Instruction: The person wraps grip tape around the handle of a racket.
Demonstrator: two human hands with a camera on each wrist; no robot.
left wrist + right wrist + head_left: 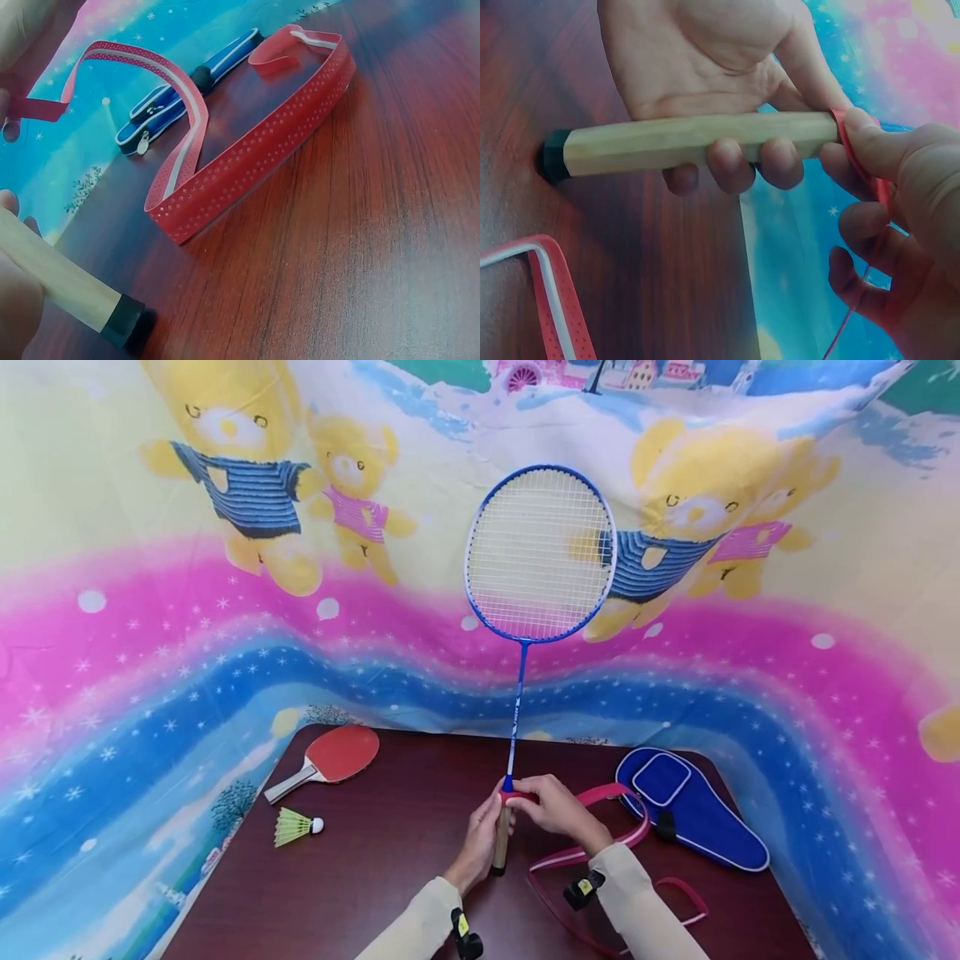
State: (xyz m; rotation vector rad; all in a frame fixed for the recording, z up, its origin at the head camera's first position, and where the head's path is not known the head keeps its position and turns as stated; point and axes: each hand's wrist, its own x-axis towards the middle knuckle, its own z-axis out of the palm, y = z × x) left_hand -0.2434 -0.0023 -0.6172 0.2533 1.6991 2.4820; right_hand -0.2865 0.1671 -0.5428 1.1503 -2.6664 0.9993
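Note:
A blue and white badminton racket [516, 710] stands nearly upright over the table, strings at the top. My left hand [478, 839] grips its bare wooden handle [705, 142], which ends in a black cap [555, 156]. At the handle's top, my right hand [558, 810] pinches the end of a red perforated grip tape [255, 142] against the wood, thumb pressing on it. From there the tape, with a white strip along its inner face, runs in loose loops down to the table on the right. In the right wrist view the left fingers [731, 161] curl round the handle.
On the dark wooden table [420, 860] a red table tennis bat [345, 753] lies at the back left, a yellow shuttlecock [296, 827] in front of it. A blue bat case [697, 814] is at the right. A printed cloth [420, 610] hangs behind.

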